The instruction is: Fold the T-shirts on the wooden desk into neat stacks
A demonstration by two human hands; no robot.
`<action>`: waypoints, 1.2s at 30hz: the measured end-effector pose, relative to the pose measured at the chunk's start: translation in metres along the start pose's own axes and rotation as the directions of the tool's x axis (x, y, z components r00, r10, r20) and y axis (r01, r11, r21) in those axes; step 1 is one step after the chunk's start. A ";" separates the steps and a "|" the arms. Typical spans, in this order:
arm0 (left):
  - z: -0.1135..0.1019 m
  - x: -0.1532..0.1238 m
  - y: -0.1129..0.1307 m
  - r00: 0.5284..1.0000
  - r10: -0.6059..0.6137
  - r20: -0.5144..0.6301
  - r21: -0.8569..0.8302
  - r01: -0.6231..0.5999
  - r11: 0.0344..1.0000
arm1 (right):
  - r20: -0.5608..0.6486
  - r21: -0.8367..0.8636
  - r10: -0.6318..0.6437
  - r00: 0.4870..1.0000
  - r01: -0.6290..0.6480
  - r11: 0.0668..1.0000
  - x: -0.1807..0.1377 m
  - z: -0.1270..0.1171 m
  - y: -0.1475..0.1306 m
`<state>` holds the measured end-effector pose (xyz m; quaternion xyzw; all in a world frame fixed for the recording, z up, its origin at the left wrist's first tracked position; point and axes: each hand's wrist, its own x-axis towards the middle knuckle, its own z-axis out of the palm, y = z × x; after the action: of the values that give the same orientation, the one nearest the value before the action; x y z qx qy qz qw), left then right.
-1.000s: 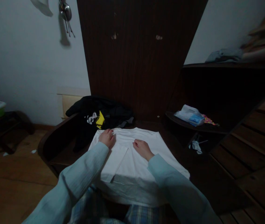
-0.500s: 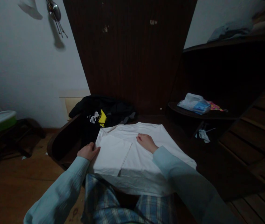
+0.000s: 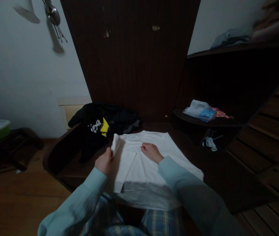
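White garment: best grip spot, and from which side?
I'd pinch the white garment by its left edge, coming from the left: that edge stands raised, where the left hand holds it, while the far edge lies flatter.

Dim, cool light, soft shadows on the wall (image 3: 31, 75), blurry upper-right corner.

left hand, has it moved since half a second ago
Yes. Judged against the wooden armrest, the left hand has shifted to the right, farther from the armrest's curved front end, and now holds a raised edge of the white garment.
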<state>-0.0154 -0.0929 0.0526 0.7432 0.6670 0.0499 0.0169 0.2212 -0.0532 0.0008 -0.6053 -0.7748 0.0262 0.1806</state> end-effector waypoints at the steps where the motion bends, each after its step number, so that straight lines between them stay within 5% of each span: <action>1: 0.006 -0.003 0.010 0.999 0.048 0.001 -0.008 -0.048 0.999 | 0.004 0.000 0.002 1.000 -0.002 1.000 0.000 0.000 0.000; 5: 0.029 -0.010 0.038 0.990 0.124 0.060 -0.029 -0.123 0.992 | 0.019 -0.007 0.020 1.000 -0.020 1.000 0.000 -0.001 0.000; 10: 0.042 -0.010 0.043 0.989 0.134 0.055 -0.046 -0.132 0.990 | 0.004 -0.011 -0.003 1.000 0.004 1.000 0.000 0.000 0.000; 29: 0.048 0.010 0.058 0.966 0.250 0.072 -0.040 -0.248 0.968 | -0.029 -0.060 -0.020 0.999 0.018 0.998 -0.002 -0.003 0.017; 36: 0.047 0.028 0.080 0.951 0.301 0.071 -0.042 -0.299 0.953 | 0.054 -0.024 0.105 0.993 -0.104 0.994 0.004 -0.019 0.042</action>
<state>0.0709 -0.0719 0.0144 0.8369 0.5445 0.0335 0.0460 0.2649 -0.0419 0.0085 -0.6460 -0.7470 0.0439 0.1511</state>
